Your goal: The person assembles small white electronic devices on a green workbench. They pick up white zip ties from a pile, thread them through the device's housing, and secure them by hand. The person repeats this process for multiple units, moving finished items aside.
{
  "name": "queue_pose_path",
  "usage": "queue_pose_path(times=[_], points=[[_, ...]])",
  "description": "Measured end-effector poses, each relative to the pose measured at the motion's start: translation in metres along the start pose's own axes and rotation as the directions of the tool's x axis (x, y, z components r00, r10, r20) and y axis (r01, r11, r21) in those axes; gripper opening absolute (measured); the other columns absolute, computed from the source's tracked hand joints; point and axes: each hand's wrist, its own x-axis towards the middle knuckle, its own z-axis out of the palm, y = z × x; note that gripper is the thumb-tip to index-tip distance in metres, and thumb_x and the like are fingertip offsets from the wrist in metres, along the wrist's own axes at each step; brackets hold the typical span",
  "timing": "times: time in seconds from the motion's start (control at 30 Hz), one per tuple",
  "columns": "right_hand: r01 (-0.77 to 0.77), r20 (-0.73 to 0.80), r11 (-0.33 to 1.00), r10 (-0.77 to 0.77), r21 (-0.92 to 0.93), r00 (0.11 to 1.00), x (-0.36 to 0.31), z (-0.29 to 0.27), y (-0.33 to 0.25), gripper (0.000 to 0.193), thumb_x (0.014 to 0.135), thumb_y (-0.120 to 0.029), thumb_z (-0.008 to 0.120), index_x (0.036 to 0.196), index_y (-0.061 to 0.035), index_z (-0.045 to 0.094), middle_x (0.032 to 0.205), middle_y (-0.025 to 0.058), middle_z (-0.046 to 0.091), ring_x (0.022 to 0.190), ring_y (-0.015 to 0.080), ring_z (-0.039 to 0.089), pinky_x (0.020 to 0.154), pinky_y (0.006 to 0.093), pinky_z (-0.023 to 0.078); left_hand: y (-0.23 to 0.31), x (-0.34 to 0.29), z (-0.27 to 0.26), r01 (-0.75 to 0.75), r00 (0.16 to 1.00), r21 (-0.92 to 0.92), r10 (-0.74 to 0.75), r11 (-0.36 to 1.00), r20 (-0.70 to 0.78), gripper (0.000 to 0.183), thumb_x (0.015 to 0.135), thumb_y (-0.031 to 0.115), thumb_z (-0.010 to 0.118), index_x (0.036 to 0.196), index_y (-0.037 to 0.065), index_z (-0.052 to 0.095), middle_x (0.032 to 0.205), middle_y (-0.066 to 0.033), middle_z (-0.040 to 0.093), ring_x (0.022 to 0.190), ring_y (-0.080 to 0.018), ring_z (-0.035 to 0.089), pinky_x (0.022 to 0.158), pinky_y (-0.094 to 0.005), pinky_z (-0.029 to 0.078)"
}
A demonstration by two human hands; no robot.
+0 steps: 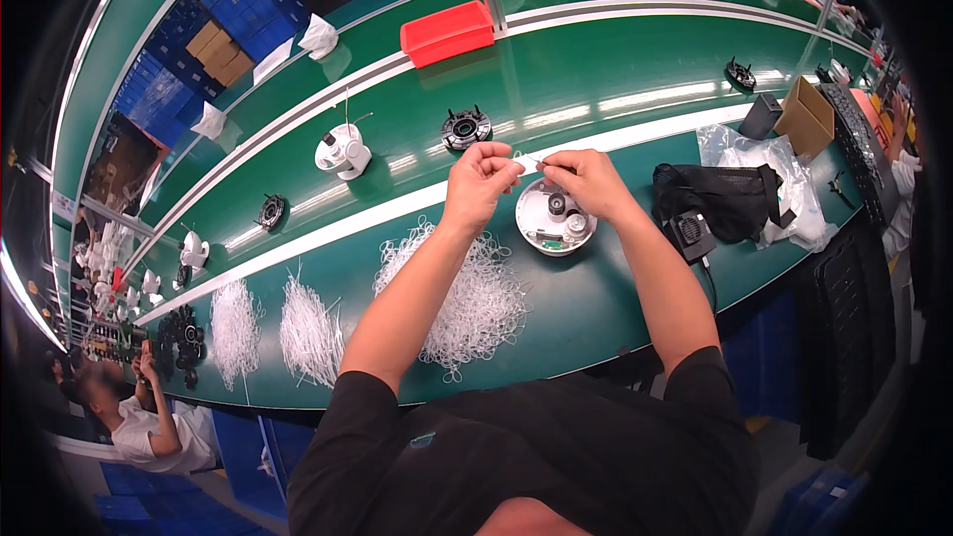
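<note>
My left hand (pixel 480 187) and my right hand (pixel 588 182) meet above a round white device housing (pixel 536 210) on the green bench. Both hands are closed in a pinch. A thin wire (pixel 531 162) runs between the fingertips; its exact kind is too small to make out. The housing lies with its inner side up, showing a dark round part (pixel 557 202) and a small green circuit board (pixel 547 238). My right hand partly covers its upper edge. Left of it spreads a tangled heap of looped white ties (pixel 467 303), partly behind my left forearm.
More white ties lie in bundles (pixel 310 333) to the left. On the conveyor beyond stand a white camera-like unit (pixel 343 152), a black ring part (pixel 466 127) and a red bin (pixel 447 35). A black mesh bag (pixel 717 201) and a small black fan-like device (pixel 690 236) sit right.
</note>
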Motion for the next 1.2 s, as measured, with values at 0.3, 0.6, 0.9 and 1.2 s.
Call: queue_pose_path(times=[0.3,0.6,0.9,1.2], points=[[0.060,-0.003,0.995,-0.061,-0.085,0.998,-0.004,0.001,-0.005,0.021,0.089,-0.016,0.064,0.102,-0.0024,0.073,0.082,0.0143,0.073,0.076,0.0224,0.071,0.071,0.0335,0.054,-0.010,0.004,0.011,0.086,0.992,-0.048,-0.081,0.995,0.093,0.019,0.090,0.005,0.070,0.108,-0.001,0.066,0.091,-0.0076,0.071,0.076,-0.0112,0.065,0.066,-0.0248,0.053],[0.010,0.016,0.993,-0.008,-0.117,1.000,-0.005,-0.002,-0.012,0.022,0.089,-0.014,0.065,0.104,0.0009,0.072,0.084,0.0130,0.073,0.073,0.0165,0.067,0.069,0.0306,0.053,-0.016,0.002,0.010,0.061,0.990,-0.016,-0.058,0.998,0.128,0.014,0.088,0.005,0.073,0.101,0.000,0.069,0.088,-0.0052,0.071,0.073,-0.0088,0.063,0.062,-0.0239,0.051],[0.033,0.064,0.997,-0.038,0.071,0.997,-0.002,-0.002,-0.003,0.023,0.091,-0.015,0.066,0.105,0.0034,0.069,0.086,0.0058,0.069,0.076,0.0103,0.062,0.069,0.0269,0.051,-0.010,0.002,0.017,-0.036,0.994,0.454,-0.016,0.890,0.110,0.013,0.088,0.010,0.074,0.091,-0.002,0.069,0.082,-0.0046,0.071,0.070,-0.0090,0.062,0.063,-0.0259,0.051],[-0.220,0.023,0.782,0.255,0.583,0.967,0.005,-0.006,0.012,0.018,0.099,-0.020,0.056,0.093,-0.0058,0.066,0.088,-0.0002,0.064,0.077,0.0075,0.052,0.075,0.0225,0.044,-0.006,-0.010,0.022,-0.447,0.888,0.804,0.300,0.391,0.348,0.008,0.083,0.010,0.070,0.086,0.003,0.069,0.086,-0.0129,0.062,0.084,-0.0345,0.060,0.075,-0.0420,0.050]])
